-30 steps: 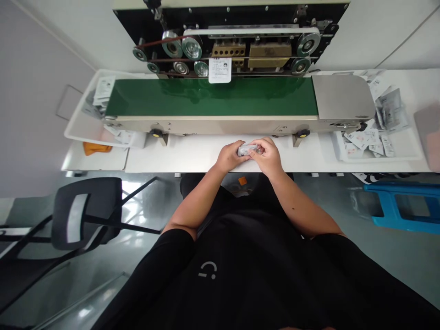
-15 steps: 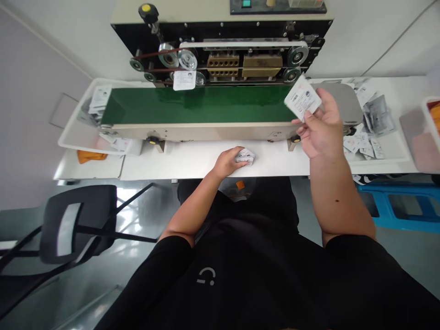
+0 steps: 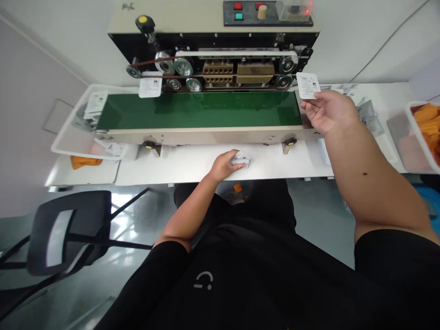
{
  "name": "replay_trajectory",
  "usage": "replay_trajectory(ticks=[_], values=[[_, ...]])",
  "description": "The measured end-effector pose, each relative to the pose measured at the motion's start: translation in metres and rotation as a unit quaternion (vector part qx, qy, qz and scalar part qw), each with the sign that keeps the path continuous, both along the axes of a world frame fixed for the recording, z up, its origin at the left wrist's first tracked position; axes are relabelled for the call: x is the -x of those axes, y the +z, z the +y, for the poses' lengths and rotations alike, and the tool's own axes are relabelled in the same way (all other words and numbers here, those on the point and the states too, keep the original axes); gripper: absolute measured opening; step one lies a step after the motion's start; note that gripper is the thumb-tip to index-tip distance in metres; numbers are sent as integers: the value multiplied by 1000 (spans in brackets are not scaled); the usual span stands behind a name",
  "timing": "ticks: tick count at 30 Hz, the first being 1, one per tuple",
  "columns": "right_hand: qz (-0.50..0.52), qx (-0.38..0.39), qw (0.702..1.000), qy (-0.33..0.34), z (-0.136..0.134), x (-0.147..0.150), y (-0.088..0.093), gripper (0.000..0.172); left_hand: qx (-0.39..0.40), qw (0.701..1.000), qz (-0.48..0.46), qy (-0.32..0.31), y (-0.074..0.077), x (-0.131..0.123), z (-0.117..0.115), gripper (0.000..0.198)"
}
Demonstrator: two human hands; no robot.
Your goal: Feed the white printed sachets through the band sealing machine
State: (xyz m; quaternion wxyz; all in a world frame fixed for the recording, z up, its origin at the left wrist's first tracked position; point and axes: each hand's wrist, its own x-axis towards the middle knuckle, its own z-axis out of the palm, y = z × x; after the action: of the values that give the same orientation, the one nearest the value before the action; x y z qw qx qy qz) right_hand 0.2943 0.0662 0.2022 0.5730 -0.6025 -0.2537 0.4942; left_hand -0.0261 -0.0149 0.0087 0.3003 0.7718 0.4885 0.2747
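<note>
- Right hand (image 3: 330, 112): thumb and fingers clamped on one packet (image 3: 308, 85), held at the right end of the belt, just past its far edge.
- Left hand (image 3: 225, 166): fingers together, curled over one stack of packets (image 3: 241, 160), near the front edge of the table (image 3: 178, 167); sheet count hidden.
- Second packet (image 3: 150, 86): at the far edge of the green belt (image 3: 199, 111), below the sealer rollers (image 3: 183, 67).
- Hands well apart.

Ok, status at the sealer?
Right hand holding a printed white sachet at the green conveyor belt's right end; left hand gripping a small sachet stack; second sachet at the sealer rollers.
</note>
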Motion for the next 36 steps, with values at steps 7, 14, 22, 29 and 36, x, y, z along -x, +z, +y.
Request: replay_trajectory(ticks=[7,14,22,29,36], values=[[-23,43,999,0,24,20,4,14,-3,1000,-9,-2,1,-1,0,53],[-18,50,998,27,45,42,0,11,-12,1000,-10,-14,-2,0,0,54],[-41,-17,981,188,26,54,-21,24,4,999,-30,-19,1,-1,-1,51],[-117,-109,962,223,-80,82,-55,30,23,999,-37,-8,9,-4,-2,49],[-252,-80,943,200,-136,106,-164,30,8,999,-33,26,5,-4,-2,51]])
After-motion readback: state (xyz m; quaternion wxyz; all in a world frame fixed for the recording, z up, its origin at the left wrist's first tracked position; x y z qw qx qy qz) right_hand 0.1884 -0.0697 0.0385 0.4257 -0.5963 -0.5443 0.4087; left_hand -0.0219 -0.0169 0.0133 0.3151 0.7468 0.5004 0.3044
